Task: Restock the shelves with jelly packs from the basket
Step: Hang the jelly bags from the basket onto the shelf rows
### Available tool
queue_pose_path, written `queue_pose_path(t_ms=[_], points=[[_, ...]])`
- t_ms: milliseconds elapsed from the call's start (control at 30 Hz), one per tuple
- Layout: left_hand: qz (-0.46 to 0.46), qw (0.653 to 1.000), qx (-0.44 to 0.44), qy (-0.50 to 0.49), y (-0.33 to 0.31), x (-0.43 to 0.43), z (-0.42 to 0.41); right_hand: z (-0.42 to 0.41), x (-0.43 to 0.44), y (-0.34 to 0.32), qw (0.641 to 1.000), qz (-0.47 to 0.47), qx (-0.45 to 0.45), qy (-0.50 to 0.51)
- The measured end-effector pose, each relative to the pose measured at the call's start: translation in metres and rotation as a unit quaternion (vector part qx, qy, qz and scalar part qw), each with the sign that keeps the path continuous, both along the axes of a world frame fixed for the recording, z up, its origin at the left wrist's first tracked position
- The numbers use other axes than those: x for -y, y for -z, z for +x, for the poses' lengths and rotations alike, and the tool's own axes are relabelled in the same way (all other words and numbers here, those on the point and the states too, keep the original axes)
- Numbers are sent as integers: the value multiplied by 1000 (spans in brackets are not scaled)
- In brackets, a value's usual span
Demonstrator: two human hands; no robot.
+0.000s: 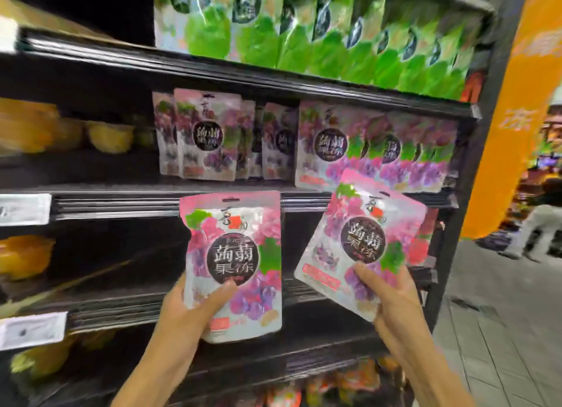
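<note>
Pinching low, left hand (188, 310), right hand (392, 297) hold jelly packs (234, 224), thumbs front.

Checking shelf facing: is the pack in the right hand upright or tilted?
Tilted: the pack leans with its top to the right, gripped at its lower corner by the right hand.

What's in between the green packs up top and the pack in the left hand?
In the head view, a row of purple packs stands on the shelf between them.

Bright store light, motion blur, warped edges.
</note>
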State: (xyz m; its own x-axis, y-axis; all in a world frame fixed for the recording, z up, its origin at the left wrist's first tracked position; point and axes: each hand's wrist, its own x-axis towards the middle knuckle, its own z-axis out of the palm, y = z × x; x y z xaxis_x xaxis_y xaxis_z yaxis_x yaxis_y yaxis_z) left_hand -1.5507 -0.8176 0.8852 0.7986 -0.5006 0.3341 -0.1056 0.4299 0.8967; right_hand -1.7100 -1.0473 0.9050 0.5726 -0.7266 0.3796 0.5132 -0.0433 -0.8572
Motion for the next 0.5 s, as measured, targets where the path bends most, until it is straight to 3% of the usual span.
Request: queue_pose_path(t_ms=[233,500], points=[[50,992,79,-81,-46,27,8,31,31,-84,979,-181,-35,88],[48,989,100,-100,-63,48,13,108,63,-133,974,-197,-36,107]])
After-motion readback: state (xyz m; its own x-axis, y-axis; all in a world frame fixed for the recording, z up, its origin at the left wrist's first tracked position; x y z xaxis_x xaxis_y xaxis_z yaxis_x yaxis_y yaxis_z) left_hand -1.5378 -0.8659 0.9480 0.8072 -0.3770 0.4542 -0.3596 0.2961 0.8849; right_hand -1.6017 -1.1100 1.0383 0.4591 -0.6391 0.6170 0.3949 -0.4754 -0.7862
